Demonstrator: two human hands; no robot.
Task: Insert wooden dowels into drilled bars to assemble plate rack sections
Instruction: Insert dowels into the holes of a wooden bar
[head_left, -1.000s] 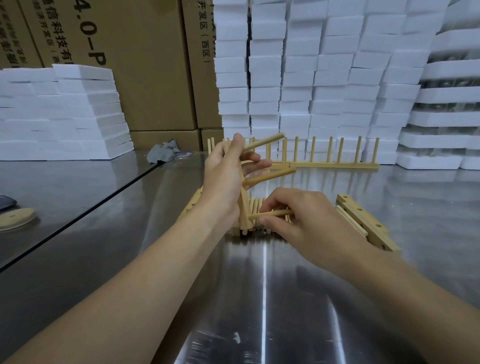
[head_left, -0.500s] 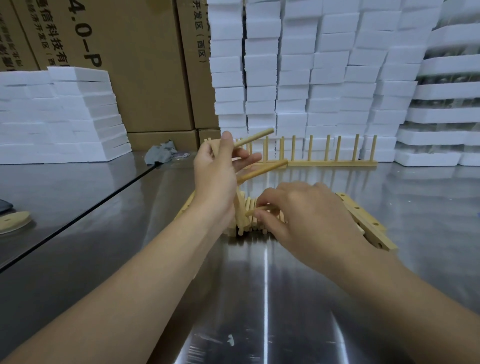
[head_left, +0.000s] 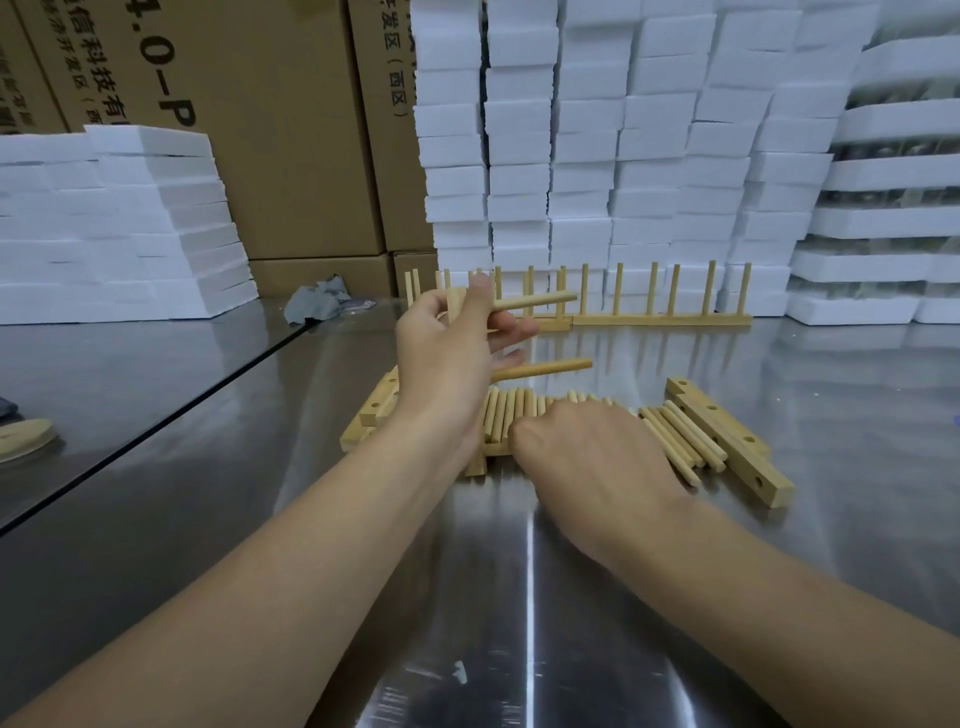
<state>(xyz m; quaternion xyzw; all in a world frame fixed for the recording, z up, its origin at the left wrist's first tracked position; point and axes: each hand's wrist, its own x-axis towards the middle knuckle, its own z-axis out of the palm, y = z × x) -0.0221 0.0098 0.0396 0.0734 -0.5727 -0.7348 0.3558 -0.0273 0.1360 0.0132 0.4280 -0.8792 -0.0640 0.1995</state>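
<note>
My left hand (head_left: 447, 364) gripped two dowels (head_left: 540, 300) raised above the steel table (head_left: 519, 597), tips pointing right. My right hand (head_left: 587, 452) lay knuckles-up on the loose dowel pile (head_left: 680, 441); I couldn't tell its grip. A drilled bar (head_left: 727, 441) bordered the pile's right edge, and finished rack sections (head_left: 660, 318) stood well behind.

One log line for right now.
left hand: grips two dowels | right hand: over loose dowel pile, grasp hidden | drilled bar: flat, holes empty
</note>
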